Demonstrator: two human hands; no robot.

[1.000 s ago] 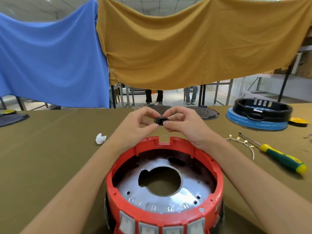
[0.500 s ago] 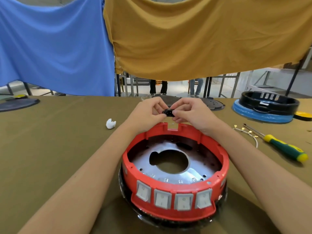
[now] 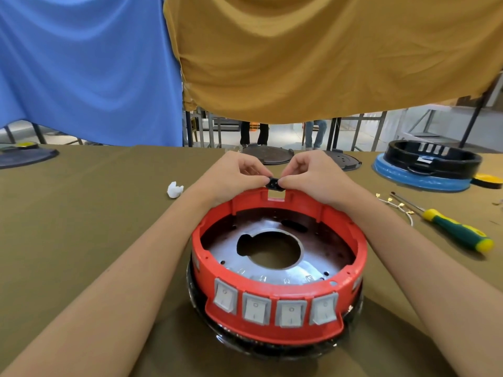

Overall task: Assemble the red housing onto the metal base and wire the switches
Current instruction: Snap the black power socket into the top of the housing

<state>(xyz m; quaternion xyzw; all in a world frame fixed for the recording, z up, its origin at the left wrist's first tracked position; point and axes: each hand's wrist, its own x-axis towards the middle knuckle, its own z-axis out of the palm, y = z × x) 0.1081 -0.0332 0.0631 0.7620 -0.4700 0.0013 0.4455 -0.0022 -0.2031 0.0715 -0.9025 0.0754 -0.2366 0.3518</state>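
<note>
Both hands, left hand and right hand, have lowered the pinched black socket to the red housing notch; seating looks imminent.

**Black part held at the housing's rear notch**

Your left hand and right hand pinch a small black part at the notch in the far rim of the red housing. The housing sits on the metal base, four grey switches facing you. A screwdriver lies on the worktop to your right.
</note>
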